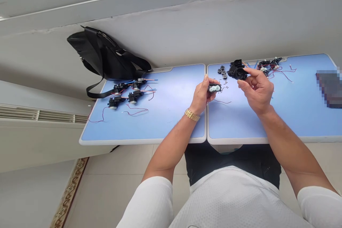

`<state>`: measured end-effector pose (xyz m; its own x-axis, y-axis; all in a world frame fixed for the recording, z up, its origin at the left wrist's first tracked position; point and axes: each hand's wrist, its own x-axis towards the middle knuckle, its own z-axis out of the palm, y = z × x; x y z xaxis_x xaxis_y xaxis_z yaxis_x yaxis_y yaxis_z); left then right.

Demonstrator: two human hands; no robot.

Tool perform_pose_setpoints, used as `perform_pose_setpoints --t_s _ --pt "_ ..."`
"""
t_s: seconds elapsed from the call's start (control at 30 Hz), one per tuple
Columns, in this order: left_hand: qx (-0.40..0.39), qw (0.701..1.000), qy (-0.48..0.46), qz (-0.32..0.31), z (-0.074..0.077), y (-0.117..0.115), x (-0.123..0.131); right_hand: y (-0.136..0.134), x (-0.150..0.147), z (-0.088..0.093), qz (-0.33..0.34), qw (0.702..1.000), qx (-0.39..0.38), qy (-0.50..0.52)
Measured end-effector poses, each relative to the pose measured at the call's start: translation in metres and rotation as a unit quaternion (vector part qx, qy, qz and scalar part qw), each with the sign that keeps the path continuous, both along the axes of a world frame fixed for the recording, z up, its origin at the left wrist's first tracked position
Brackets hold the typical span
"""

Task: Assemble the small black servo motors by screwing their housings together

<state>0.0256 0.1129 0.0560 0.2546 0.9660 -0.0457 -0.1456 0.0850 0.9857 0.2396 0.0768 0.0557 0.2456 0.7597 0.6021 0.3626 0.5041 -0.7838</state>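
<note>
My left hand [201,94] is closed around a small black gear housing [214,88] with pale gears showing on its upper face. A thin dark red wire [224,102] trails beneath it on the table. Between the thumb and fingers of my right hand [258,91] is a black plastic housing [238,70] with a round recess facing me. The two parts are apart, both held above the right-hand table. Small round black-and-silver parts [222,72] and scattered screws [226,87] lie just beyond my hands.
Several black wired motor units [133,94] lie on the left table [171,121]. More wired units [274,63] sit at the back of the right table [227,124]. A black bag [107,55] leans against the wall, its strap hanging over the table. A dark, pixelated object [331,89] lies far right.
</note>
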Motion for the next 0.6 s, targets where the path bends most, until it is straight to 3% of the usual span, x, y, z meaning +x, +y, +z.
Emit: perform_pose_setpoints --t_s 0.13,0.37,0.6 --pt "-0.014 1.0 0.003 -0.025 -0.003 0.001 -0.002 -0.002 -0.001 0.003 0.013 1.0 -0.015 -0.006" --pt "0.035 0.996 0.028 -0.082 -0.007 0.001 -0.006 0.005 0.009 0.006 -0.009 0.997 -0.005 0.08" --pt "0.079 0.992 0.035 -0.096 -0.006 0.001 -0.002 -0.003 0.002 0.007 0.074 0.995 -0.061 -0.032"
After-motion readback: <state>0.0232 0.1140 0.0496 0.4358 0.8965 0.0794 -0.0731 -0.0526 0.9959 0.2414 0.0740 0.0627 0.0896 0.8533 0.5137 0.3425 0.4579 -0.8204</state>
